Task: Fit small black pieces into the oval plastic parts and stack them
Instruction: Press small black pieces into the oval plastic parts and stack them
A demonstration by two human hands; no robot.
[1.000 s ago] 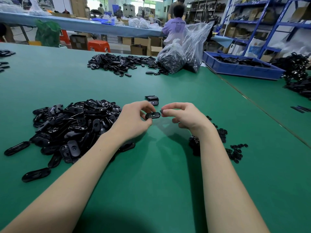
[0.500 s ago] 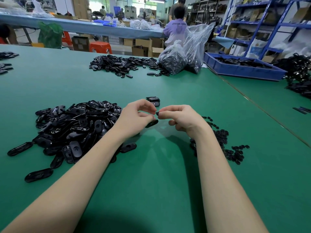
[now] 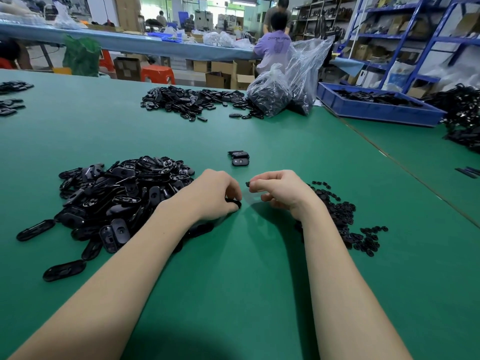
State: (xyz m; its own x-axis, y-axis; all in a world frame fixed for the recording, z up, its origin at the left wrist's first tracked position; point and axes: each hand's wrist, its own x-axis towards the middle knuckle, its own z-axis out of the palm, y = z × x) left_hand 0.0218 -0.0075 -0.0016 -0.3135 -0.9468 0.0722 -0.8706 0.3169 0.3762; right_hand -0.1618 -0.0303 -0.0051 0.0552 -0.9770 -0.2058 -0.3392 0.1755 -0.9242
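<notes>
My left hand (image 3: 213, 194) curls its fingers round a black oval plastic part (image 3: 234, 203), held low against the green table and mostly hidden under the fingers. My right hand (image 3: 279, 190) pinches a small black piece (image 3: 248, 183) between thumb and forefinger, a short gap to the right of the oval part. A big heap of oval parts (image 3: 117, 201) lies left of my left hand. Small black pieces (image 3: 345, 222) are scattered right of my right wrist. A short stack of fitted oval parts (image 3: 240, 158) sits just beyond my hands.
A second heap of oval parts (image 3: 192, 101) and two plastic bags of parts (image 3: 283, 92) lie at the far side. A blue tray (image 3: 376, 110) stands at the back right beside a black pile (image 3: 465, 113). A seated person (image 3: 276, 46) works behind the table.
My left hand has lowered the oval part to the table and closed over it. The right hand has drawn slightly apart from it, still pinching the small piece.
</notes>
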